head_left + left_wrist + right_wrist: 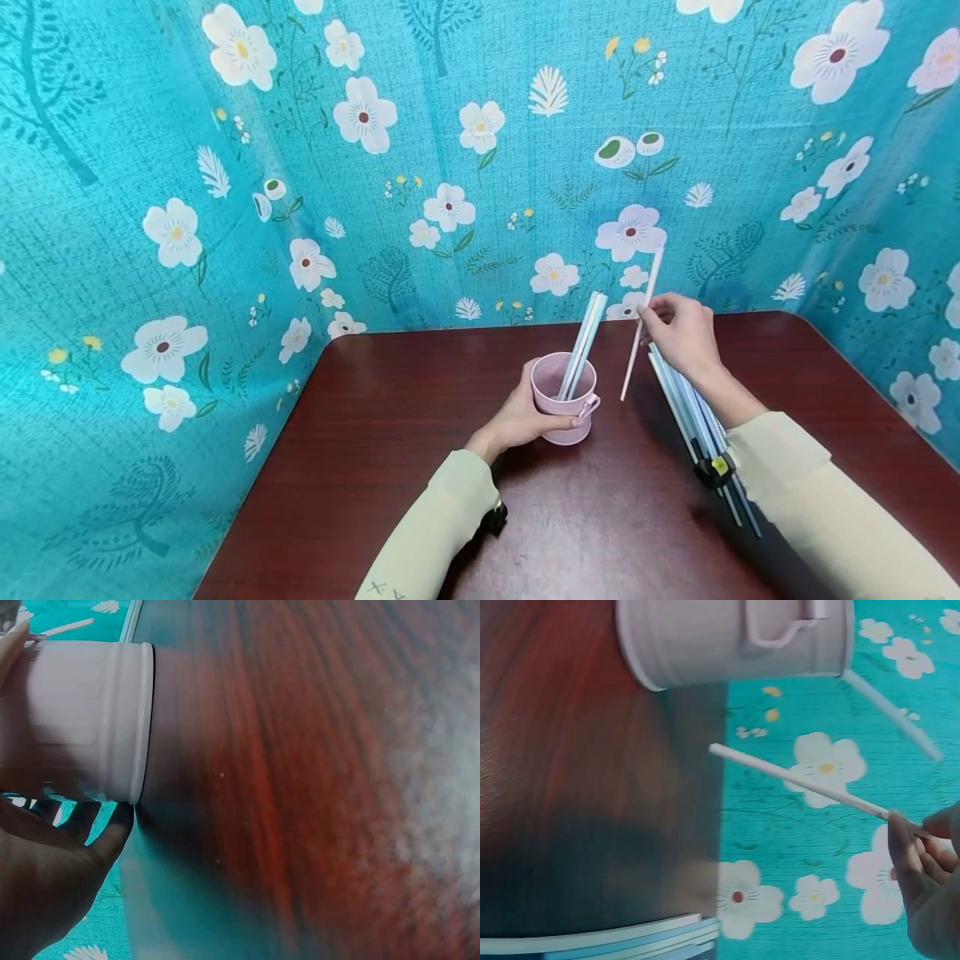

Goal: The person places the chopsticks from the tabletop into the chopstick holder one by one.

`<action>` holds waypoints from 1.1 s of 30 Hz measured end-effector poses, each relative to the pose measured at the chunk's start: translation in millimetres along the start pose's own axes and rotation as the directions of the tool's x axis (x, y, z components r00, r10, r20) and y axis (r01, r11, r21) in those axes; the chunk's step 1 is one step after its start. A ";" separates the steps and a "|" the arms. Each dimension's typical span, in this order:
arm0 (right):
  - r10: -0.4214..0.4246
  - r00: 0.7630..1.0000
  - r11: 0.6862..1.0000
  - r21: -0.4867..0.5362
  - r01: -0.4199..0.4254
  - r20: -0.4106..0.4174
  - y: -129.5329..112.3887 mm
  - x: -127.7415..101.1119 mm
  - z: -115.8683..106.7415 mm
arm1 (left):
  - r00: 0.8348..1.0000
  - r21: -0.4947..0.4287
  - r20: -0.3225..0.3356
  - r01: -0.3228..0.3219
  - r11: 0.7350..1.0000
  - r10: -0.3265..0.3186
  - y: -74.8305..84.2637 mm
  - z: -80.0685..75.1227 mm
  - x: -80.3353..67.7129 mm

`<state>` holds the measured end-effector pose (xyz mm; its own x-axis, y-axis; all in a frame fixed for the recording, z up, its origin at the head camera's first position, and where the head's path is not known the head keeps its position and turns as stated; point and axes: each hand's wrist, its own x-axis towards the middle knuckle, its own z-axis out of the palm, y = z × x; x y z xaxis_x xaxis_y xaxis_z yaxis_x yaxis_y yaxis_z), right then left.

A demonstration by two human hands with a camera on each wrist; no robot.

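Note:
A small pink bucket with a side handle stands upright on the table. My left hand grips it from the left, thumb across the front; the left wrist view shows fingers along the bucket's wall. Several pale blue and white straws lean to the right inside it. To the right of the bucket, my right hand pinches one pale pink straw between thumb and fingers. That straw slants, its lower end beside the bucket and its upper end against the curtain behind in the head view.
Below the right forearm lies a bundle of blue, white and dark straws, partly hidden by the wrist and its strap camera. The dark red wooden table ends at a turquoise flowered curtain at the back and sides.

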<state>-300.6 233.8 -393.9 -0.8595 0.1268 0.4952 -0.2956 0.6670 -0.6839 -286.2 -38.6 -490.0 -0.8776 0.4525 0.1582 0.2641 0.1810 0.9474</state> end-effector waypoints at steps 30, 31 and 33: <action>-0.036 0.962 0.969 0.224 0.099 -0.271 -44.0 3.4 -4.6 | 1.000 0.010 -0.012 0.012 1.000 -0.012 0.5 0.1 0.3; -0.036 0.963 0.968 0.232 0.100 -0.267 -48.2 1.7 -5.5 | 1.000 0.012 -0.012 0.012 1.000 -0.012 0.3 0.1 0.4; -0.036 0.966 0.964 0.246 0.101 -0.256 -56.6 -2.3 -7.3 | 1.000 0.012 -0.013 0.011 1.000 -0.011 -0.1 0.1 0.7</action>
<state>-278.8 201.1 -352.4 -0.7131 0.2862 0.6399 -0.4743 0.4753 -0.7411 -286.8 -38.3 -490.0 -0.8853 0.4395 0.1517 0.2597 0.1967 0.9455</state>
